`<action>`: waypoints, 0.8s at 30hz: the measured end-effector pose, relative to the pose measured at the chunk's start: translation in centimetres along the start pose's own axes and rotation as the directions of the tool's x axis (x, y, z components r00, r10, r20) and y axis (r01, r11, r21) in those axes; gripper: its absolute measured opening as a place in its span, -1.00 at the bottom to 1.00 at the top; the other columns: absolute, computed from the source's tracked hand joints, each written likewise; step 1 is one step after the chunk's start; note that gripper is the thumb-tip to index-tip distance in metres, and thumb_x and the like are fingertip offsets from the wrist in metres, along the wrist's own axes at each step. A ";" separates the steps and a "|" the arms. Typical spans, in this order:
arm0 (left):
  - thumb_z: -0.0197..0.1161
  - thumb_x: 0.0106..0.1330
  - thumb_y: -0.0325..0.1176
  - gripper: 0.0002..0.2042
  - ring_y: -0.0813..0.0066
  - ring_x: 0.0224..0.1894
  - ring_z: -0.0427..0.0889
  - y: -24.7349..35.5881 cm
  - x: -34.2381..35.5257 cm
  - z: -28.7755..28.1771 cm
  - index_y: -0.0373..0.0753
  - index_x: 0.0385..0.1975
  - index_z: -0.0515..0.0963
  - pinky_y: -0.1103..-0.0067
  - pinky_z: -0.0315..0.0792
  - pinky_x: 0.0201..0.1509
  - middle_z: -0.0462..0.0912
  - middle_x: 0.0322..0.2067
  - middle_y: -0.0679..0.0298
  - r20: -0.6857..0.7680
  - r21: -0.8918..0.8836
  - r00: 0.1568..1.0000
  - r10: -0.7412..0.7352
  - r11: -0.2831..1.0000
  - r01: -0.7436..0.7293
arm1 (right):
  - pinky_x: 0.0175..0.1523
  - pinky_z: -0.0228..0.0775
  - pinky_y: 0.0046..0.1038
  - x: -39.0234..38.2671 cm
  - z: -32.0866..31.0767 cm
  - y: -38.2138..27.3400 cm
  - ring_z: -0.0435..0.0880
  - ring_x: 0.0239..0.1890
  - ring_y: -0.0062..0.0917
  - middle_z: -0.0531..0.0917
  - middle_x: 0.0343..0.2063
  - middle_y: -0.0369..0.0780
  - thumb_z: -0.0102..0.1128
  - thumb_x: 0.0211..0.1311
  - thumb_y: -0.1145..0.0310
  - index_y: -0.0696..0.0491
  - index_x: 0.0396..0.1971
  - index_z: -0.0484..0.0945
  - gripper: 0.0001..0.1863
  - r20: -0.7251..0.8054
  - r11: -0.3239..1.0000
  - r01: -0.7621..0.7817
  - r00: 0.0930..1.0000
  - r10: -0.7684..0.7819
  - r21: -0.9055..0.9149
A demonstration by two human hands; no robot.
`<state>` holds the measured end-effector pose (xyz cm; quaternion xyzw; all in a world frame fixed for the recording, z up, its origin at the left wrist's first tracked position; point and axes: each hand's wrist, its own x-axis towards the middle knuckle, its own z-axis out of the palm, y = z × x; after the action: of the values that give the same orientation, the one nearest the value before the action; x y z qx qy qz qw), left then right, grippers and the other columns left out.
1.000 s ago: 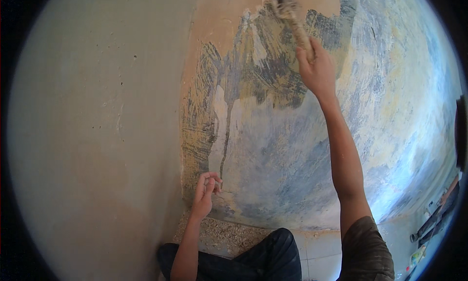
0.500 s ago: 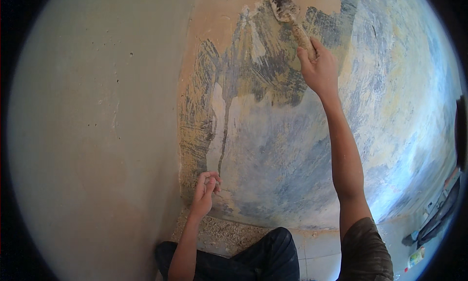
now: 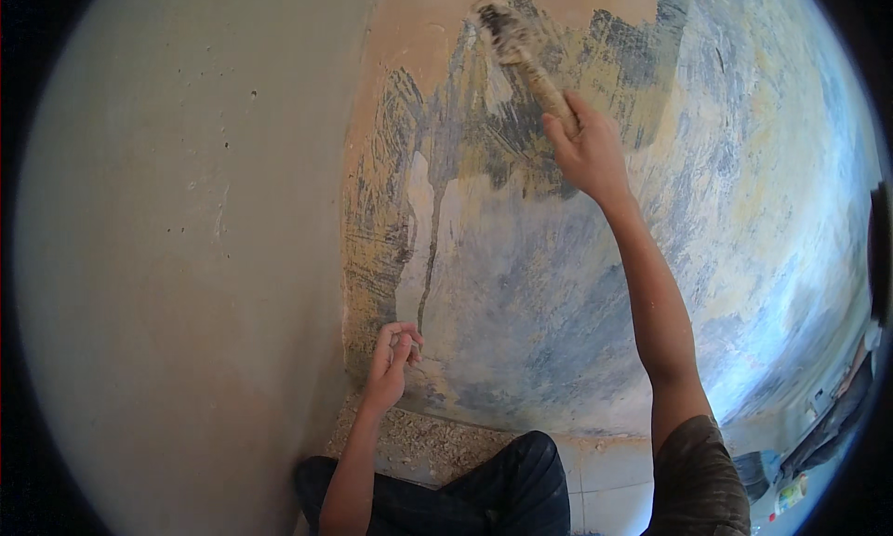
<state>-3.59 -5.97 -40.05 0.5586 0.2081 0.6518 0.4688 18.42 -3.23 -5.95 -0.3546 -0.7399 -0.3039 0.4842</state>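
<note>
My right hand (image 3: 586, 150) grips the pale, crusted handle of a brush-like tool (image 3: 502, 33), whose dark, blurred head is against the patchy wall (image 3: 521, 303) near its top, where peach, ochre and grey layers show. My left hand (image 3: 395, 359) is low beside the wall's left part, near a dark vertical streak, fingers loosely bent and apart, with nothing visible in them. My folded legs (image 3: 493, 480) in dark trousers lie below.
A plain grey-beige wall (image 3: 177, 257) meets the patchy one at the left. Crumbled debris (image 3: 428, 448) lies along the wall's foot on pale tiles (image 3: 605, 475). At the right edge are a co-worker's legs (image 3: 828, 415) and a small container (image 3: 791, 494) on the floor.
My right hand and the tool have moved down and to the left over the patchy wall. My left hand stays almost in place. The co-worker's legs at the right have shifted.
</note>
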 end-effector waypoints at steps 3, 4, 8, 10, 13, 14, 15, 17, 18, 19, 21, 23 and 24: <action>-0.06 0.61 -0.19 -0.71 0.63 -0.30 0.44 -0.1 -0.1 0.0 -0.27 0.09 0.35 0.63 0.36 -0.16 0.51 -0.18 0.29 0.012 -0.006 1.000 0.009 1.000 -0.009 | -0.22 0.46 -0.09 -0.2 0.3 -0.5 0.65 -0.35 0.09 0.63 -0.49 0.13 0.22 0.22 0.26 0.20 -0.10 0.57 -0.64 -0.034 0.999 0.018 0.999 -0.016 0.038; -0.06 0.61 -0.19 -0.71 0.63 -0.30 0.44 -0.3 0.0 0.0 -0.28 0.10 0.35 0.63 0.37 -0.16 0.51 -0.18 0.28 0.016 -0.012 1.000 0.007 1.000 -0.006 | -0.22 0.46 -0.09 0.0 0.3 -0.4 0.65 -0.35 0.09 0.63 -0.49 0.13 0.22 0.22 0.26 0.20 -0.10 0.57 -0.64 -0.033 0.999 0.017 0.999 -0.016 0.039; -0.06 0.61 -0.20 -0.70 0.63 -0.30 0.42 -0.8 0.1 0.2 -0.29 0.10 0.35 0.61 0.37 -0.16 0.52 -0.18 0.27 0.020 -0.003 1.000 -0.011 1.000 0.011 | -0.23 0.44 -0.08 1.4 0.3 0.5 0.63 -0.37 0.10 0.62 -0.49 0.13 0.22 0.22 0.25 0.20 -0.09 0.56 -0.64 -0.081 1.000 0.014 0.997 -0.012 0.023; -0.06 0.61 -0.21 -0.70 0.63 -0.30 0.42 -0.9 0.0 0.3 -0.29 0.10 0.35 0.61 0.37 -0.16 0.53 -0.18 0.27 0.016 -0.013 1.000 -0.021 1.000 0.021 | -0.24 0.44 -0.08 1.2 0.5 0.4 0.64 -0.37 0.09 0.62 -0.49 0.13 0.22 0.23 0.25 0.21 -0.07 0.55 -0.62 -0.033 0.998 0.056 0.998 -0.056 0.003; -0.06 0.61 -0.22 -0.71 0.63 -0.30 0.42 -0.6 -0.1 0.4 -0.29 0.10 0.35 0.62 0.37 -0.15 0.53 -0.18 0.27 0.014 -0.030 0.999 -0.031 0.999 0.031 | -0.25 0.45 -0.09 -0.3 0.4 -0.2 0.64 -0.36 0.08 0.63 -0.48 0.13 0.21 0.23 0.27 0.23 -0.02 0.54 -0.59 0.082 0.996 0.073 0.994 -0.076 0.049; -0.06 0.61 -0.23 -0.72 0.63 -0.30 0.43 -0.5 -0.1 0.3 -0.29 0.10 0.35 0.62 0.37 -0.15 0.53 -0.18 0.27 0.016 -0.036 0.999 -0.034 0.999 0.034 | -0.25 0.45 -0.09 -0.9 0.2 -0.4 0.64 -0.35 0.08 0.63 -0.47 0.13 0.22 0.23 0.28 0.25 -0.01 0.54 -0.59 0.044 0.996 0.064 0.997 -0.067 0.055; -0.06 0.61 -0.23 -0.72 0.63 -0.30 0.43 -0.6 -0.1 0.3 -0.29 0.10 0.35 0.62 0.37 -0.15 0.53 -0.18 0.27 0.015 -0.036 0.999 -0.033 0.999 0.034 | -0.25 0.45 -0.10 -1.3 -0.1 -0.6 0.64 -0.34 0.08 0.63 -0.47 0.13 0.22 0.23 0.30 0.26 0.00 0.53 -0.58 0.005 0.997 0.057 0.998 -0.057 0.059; -0.06 0.61 -0.23 -0.73 0.63 -0.29 0.43 -0.6 -0.1 0.1 -0.29 0.09 0.35 0.63 0.37 -0.15 0.52 -0.18 0.28 0.013 -0.036 1.000 -0.028 0.999 0.028 | -0.25 0.45 -0.10 -2.1 -0.8 -0.6 0.64 -0.34 0.08 0.63 -0.47 0.13 0.22 0.23 0.31 0.24 -0.02 0.54 -0.60 -0.019 0.998 0.021 1.000 -0.020 0.059; -0.06 0.61 -0.23 -0.73 0.63 -0.29 0.43 -0.7 -0.1 0.1 -0.29 0.09 0.35 0.63 0.37 -0.15 0.52 -0.18 0.28 0.013 -0.037 0.999 -0.031 0.999 0.031 | -0.26 0.44 -0.10 -2.5 -1.0 -0.6 0.64 -0.33 0.09 0.63 -0.47 0.13 0.22 0.22 0.32 0.22 -0.04 0.55 -0.63 -0.043 0.998 -0.019 0.999 0.021 0.056; -0.06 0.61 -0.23 -0.73 0.63 -0.29 0.43 -0.6 -0.1 0.0 -0.28 0.09 0.35 0.63 0.37 -0.15 0.52 -0.18 0.28 0.007 -0.029 1.000 -0.026 0.999 0.026 | -0.26 0.44 -0.10 -2.8 -0.8 -0.6 0.64 -0.33 0.09 0.63 -0.47 0.13 0.22 0.22 0.32 0.22 -0.04 0.55 -0.63 -0.040 0.998 -0.021 0.999 0.023 0.056; -0.06 0.61 -0.22 -0.73 0.63 -0.29 0.43 -0.6 0.0 0.0 -0.28 0.09 0.35 0.63 0.37 -0.14 0.51 -0.18 0.28 0.002 -0.023 1.000 -0.024 0.999 0.024 | -0.25 0.45 -0.11 -3.4 -0.4 -0.4 0.65 -0.33 0.08 0.63 -0.47 0.12 0.21 0.23 0.32 0.22 -0.04 0.54 -0.64 -0.061 0.999 -0.030 0.998 0.032 0.026; -0.06 0.61 -0.21 -0.72 0.63 -0.29 0.43 -0.6 0.0 0.0 -0.28 0.09 0.35 0.63 0.37 -0.14 0.51 -0.18 0.29 0.012 -0.015 1.000 0.005 1.000 -0.005 | -0.25 0.45 -0.11 -3.6 0.2 -1.0 0.65 -0.33 0.08 0.63 -0.47 0.12 0.21 0.23 0.33 0.23 -0.04 0.52 -0.64 -0.010 0.999 -0.020 1.000 0.021 0.039; -0.06 0.61 -0.21 -0.72 0.63 -0.29 0.43 -0.5 0.0 0.1 -0.28 0.09 0.35 0.63 0.37 -0.14 0.51 -0.18 0.29 0.014 -0.015 1.000 0.002 1.000 -0.002 | -0.24 0.45 -0.11 -3.8 0.5 -1.3 0.65 -0.32 0.07 0.63 -0.47 0.12 0.21 0.23 0.33 0.23 -0.04 0.51 -0.63 0.035 0.998 -0.012 0.999 0.010 0.056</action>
<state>-3.28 -5.74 -40.46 0.5599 0.1992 0.6499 0.4738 18.13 -4.44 -9.79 -0.3499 -0.7547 -0.2741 0.4826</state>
